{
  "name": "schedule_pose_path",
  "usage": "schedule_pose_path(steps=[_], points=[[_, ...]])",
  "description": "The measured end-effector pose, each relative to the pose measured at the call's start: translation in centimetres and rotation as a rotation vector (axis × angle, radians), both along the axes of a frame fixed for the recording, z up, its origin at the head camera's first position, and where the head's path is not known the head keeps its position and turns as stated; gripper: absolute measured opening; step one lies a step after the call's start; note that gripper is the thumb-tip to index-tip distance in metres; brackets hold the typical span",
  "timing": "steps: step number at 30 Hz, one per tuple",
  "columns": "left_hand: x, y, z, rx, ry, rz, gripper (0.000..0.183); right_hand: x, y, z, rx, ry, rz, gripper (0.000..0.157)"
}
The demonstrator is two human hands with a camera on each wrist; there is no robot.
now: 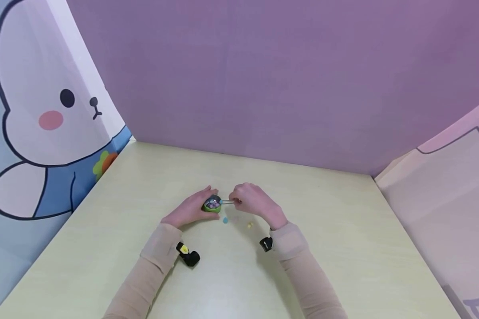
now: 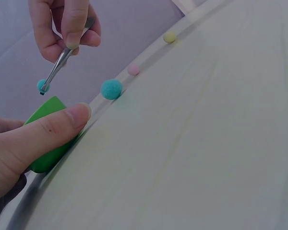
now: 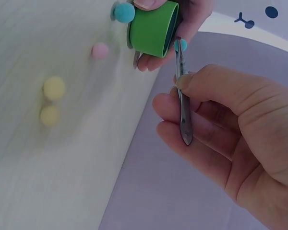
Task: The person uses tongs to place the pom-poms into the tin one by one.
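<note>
My left hand (image 1: 189, 208) holds a small green cup (image 3: 152, 29) on the table, its thumb along one side and fingers round the other. Several small pompoms show inside the cup in the head view. Between the thumb and fingers of my right hand (image 1: 256, 201) is a pair of metal tweezers (image 3: 185, 108). Their tips pinch a small blue pompom (image 2: 41, 85) just outside the cup's mouth. Beside the cup lies a larger blue pompom (image 2: 111, 89). A pink pompom (image 3: 100, 50) and two yellow pompoms (image 3: 54, 88) lie farther off, toward the right arm.
Both hands work over a pale table (image 1: 327, 208). A purple wall panel (image 1: 263, 79) stands along its back edge, with a cartoon-printed panel (image 1: 36, 88) on the left and a pale panel (image 1: 455, 199) on the right. Black devices (image 1: 189, 257) are worn at both wrists.
</note>
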State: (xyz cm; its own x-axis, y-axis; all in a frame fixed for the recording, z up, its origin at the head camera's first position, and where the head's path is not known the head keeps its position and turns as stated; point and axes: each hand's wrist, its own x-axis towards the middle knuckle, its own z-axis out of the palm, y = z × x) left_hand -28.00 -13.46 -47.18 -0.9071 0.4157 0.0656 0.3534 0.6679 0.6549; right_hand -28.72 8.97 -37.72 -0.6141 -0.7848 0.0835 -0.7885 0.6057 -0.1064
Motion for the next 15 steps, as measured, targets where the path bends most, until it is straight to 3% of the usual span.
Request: schedule_pose_path(steps=[15], points=[[-0.14, -0.11, 0.1, -0.016, -0.013, 0.004, 0.092, -0.18, -0.77, -0.01, 0.005, -0.025, 0.012, 0.021]])
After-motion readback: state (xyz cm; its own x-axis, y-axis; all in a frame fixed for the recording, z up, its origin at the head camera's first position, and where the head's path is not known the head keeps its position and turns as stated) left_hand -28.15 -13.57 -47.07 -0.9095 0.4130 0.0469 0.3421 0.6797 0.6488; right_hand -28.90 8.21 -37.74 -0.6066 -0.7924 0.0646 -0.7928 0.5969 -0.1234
